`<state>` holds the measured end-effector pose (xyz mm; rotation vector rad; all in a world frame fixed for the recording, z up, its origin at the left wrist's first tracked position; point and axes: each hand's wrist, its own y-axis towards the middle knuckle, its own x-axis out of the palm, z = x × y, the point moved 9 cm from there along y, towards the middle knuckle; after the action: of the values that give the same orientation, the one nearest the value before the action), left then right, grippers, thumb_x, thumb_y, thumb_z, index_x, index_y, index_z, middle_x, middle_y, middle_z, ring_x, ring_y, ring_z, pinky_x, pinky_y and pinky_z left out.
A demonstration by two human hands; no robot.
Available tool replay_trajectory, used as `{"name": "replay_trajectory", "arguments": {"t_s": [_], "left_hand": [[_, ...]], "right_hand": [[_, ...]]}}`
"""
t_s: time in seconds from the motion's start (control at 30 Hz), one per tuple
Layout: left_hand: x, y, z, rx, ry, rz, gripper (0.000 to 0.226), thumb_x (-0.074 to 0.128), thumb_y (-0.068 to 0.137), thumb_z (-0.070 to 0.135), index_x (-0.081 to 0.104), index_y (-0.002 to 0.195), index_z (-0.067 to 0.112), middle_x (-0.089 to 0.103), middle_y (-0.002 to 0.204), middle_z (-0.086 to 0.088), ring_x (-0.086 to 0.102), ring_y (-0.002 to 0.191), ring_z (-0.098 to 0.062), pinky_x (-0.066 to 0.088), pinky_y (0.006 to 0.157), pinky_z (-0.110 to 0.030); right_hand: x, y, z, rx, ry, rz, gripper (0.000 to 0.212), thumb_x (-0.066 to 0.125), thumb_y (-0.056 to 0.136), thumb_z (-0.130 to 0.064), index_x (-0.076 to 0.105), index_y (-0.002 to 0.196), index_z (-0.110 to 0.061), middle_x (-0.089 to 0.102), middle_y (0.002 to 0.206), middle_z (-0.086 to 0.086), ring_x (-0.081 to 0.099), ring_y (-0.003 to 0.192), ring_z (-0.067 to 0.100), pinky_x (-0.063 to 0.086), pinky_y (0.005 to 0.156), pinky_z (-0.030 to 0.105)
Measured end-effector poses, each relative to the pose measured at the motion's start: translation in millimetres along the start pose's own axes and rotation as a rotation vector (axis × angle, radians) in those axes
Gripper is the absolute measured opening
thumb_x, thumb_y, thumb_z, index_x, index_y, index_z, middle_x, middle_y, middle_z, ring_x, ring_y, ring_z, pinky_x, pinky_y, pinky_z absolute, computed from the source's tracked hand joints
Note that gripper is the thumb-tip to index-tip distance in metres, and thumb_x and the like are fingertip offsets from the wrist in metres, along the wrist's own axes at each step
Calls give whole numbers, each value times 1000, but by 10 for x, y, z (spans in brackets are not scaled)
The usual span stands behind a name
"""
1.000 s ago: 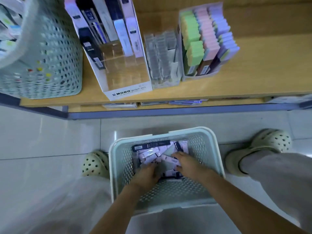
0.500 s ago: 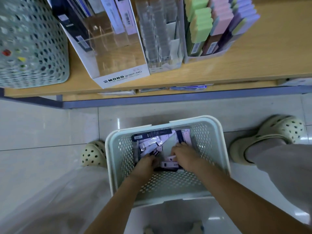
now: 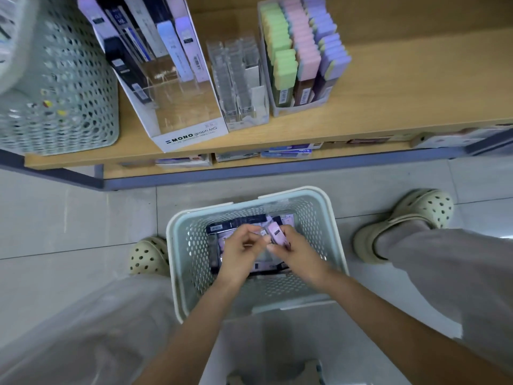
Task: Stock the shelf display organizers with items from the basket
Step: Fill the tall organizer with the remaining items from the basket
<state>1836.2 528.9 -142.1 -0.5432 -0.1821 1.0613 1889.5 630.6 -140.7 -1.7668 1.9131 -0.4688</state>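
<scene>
Basket [image 3: 188, 245] sits on grey tiles [image 3: 69, 218] before a wooden shelf [image 3: 402, 93]. Right hand [image 3: 301, 255] pinches a pink packet [image 3: 276, 232]; left hand [image 3: 238, 254] is curled, its grip unclear.

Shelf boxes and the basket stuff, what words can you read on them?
"MONO graph MG": on the front of the white display box.
Small print under that: too small to read.
Labels on the dark packs standing in that box: too blurred to read.
Stickers on the eraser sleeves: too small to read.
Print on the pink pack held by the right hand, and on the packs in the basket: blurred.
</scene>
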Motion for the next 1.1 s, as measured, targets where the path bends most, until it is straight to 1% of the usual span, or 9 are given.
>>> {"name": "replay_trajectory", "arguments": {"t_s": [0.13,0.27,0.37,0.47,0.57,0.67,0.73,0.97,1.1], "left_hand": [[196,-2,120,48,27,-72,4,57,91,9,58,93,13,58,76,6,53,68,8,39,66,-7],[287,137,-263,-76,149,-146,12,52,95,14,57,106,15,58,102,3,54,96,-11,41,74,-6],[361,180,-755,-179,436,-331,30,52,95,17,53,125,12,53,120,2,50,112,-16,41,86,-17],[411,129,-1108,-271,548,-494,40,55,94,14,46,133,8,49,135,-4,49,121,-16,38,95,-19],[425,121,-1238,-248,699,-569,43,58,92,16,48,134,12,49,138,-9,49,124,-20,36,104,-28],[393,190,-1244,-145,935,-591,48,61,90,27,49,135,14,48,133,-12,46,121,-26,34,103,-29],[379,221,-1245,-133,1000,-605,50,62,89,31,50,135,15,49,130,-12,46,120,-27,34,101,-31],[345,210,-1293,-165,1026,-648,50,61,89,36,48,132,15,50,132,-6,49,119,-22,40,99,-34],[292,198,-1284,-184,971,-637,40,56,94,24,49,132,15,50,136,-7,49,121,-23,39,101,-32]], "right_hand": [[-273,-101,-70,-41,-96,68,12,58,90,-5,52,100,-9,54,83,-4,50,77,8,37,68,11],[-502,-221,-60,-46,-154,104,14,57,91,-7,48,100,-14,49,78,-13,48,76,7,36,68,9],[-600,-290,17,-19,-171,111,11,58,91,-10,51,99,-7,50,77,-4,47,75,13,39,71,22],[-627,-326,68,-15,-150,97,10,59,90,-11,50,94,-8,48,75,-1,47,75,17,38,72,30],[-636,-337,104,-1,-105,86,10,59,90,-11,52,95,-6,52,81,9,47,76,19,42,74,34],[-649,-348,124,29,-39,90,11,60,90,-11,53,97,-7,56,86,13,49,78,18,42,75,34],[-651,-351,111,39,-22,90,10,60,90,-10,53,97,-8,56,85,12,49,77,17,41,74,31],[-653,-352,102,78,-26,77,11,59,91,-11,53,99,-5,58,81,11,50,70,16,41,70,30],[-662,-376,92,86,-46,85,14,59,91,-12,53,100,-2,58,80,11,48,65,13,40,65,25]]}}
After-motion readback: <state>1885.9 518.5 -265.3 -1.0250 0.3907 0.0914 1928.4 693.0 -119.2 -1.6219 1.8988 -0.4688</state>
